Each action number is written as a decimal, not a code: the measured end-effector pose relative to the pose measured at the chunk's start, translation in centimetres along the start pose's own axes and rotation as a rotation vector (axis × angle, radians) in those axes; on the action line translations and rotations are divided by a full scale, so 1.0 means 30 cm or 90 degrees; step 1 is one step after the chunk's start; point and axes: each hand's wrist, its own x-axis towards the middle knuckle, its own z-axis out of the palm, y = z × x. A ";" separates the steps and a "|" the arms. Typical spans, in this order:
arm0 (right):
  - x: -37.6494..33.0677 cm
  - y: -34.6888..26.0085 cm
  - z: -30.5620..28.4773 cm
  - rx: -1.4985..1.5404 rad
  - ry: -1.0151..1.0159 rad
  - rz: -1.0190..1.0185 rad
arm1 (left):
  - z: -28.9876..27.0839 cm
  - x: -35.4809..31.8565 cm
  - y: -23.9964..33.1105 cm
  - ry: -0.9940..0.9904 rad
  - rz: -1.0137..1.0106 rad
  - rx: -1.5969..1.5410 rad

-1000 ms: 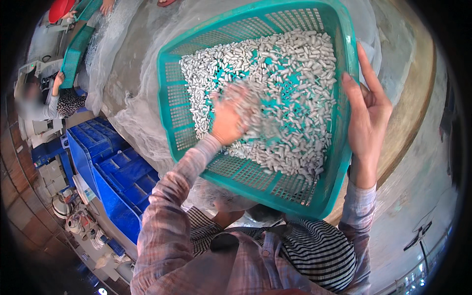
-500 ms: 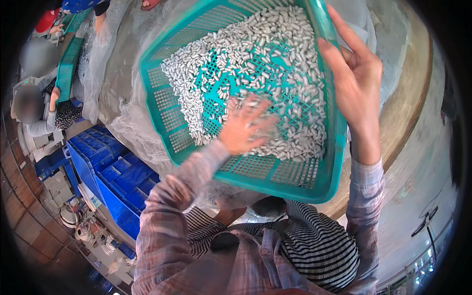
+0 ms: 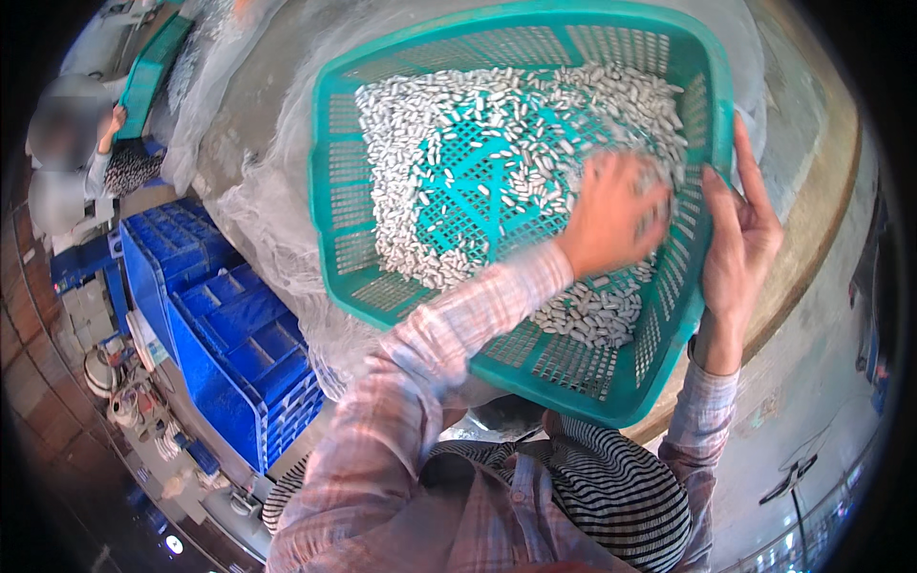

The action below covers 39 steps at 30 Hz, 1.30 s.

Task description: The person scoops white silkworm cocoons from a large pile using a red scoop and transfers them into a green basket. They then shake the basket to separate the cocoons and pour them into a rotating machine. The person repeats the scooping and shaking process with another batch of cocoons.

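Note:
A large green plastic basket [image 3: 521, 27] with slotted sides and a mesh bottom is tilted in front of me. Small, pale, elongated pieces [image 3: 411, 110] lie thickly along its sides and more thinly over the middle, where the green mesh shows. My left hand [image 3: 619, 218] is inside, over the pieces near the right side; its fingers look apart, though motion blurs them. At the right rim my right hand [image 3: 740, 258] grips the basket, thumb on the rim and fingers along the outside.
Blue plastic crates [image 3: 224, 334] are stacked at my left. Crumpled translucent sheeting [image 3: 272, 205] lies under and beside the basket. At the far left a person's hand [image 3: 115, 122] holds another green basket [image 3: 148, 76]. A curved ledge [image 3: 826, 229] runs along the right.
My left hand has swept right across the pieces, from the middle toward the basket's right side. In the picture, the basket and my right hand are shifted right and lower.

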 end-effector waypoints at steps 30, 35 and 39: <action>0.134 -0.008 0.029 -0.073 -0.034 -0.169 | -0.406 -0.356 -0.581 0.109 -0.326 0.190; 0.134 -0.021 0.015 -0.052 -0.082 -0.063 | -0.156 -0.075 -0.405 0.137 -0.258 0.234; 0.142 -0.027 0.024 0.040 -0.046 -0.035 | -0.113 -0.150 -0.013 -0.193 -0.038 0.005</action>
